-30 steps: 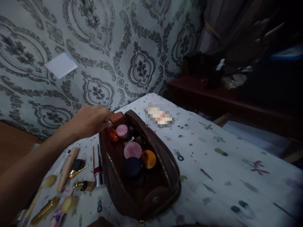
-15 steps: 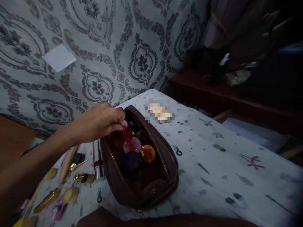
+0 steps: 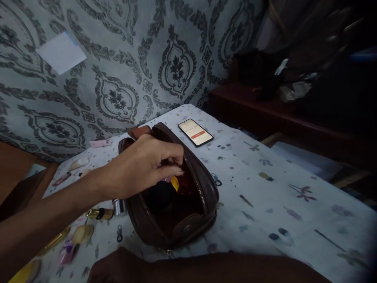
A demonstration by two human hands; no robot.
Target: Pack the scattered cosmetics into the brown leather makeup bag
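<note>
The left hand (image 3: 147, 161) is above the open brown bag (image 3: 172, 232), its fingers curled and the thumb near the index fingertip; I cannot tell if something small is held between them. Below the hand, inside the bag, there are a yellow-orange piece (image 3: 174, 183) and a dark round item (image 3: 160, 194), partly hidden by shadow. The bag stands on the desk (image 3: 250, 177), which has a printed white cover. Just beside its left side are a silver tube (image 3: 119, 207) and a small gold-capped bottle (image 3: 103, 214). Beyond the bag, on its right, lies a lit phone (image 3: 196, 133). At the lower edge is a dark shape (image 3: 123, 267), too dim to identify as the right hand.
</note>
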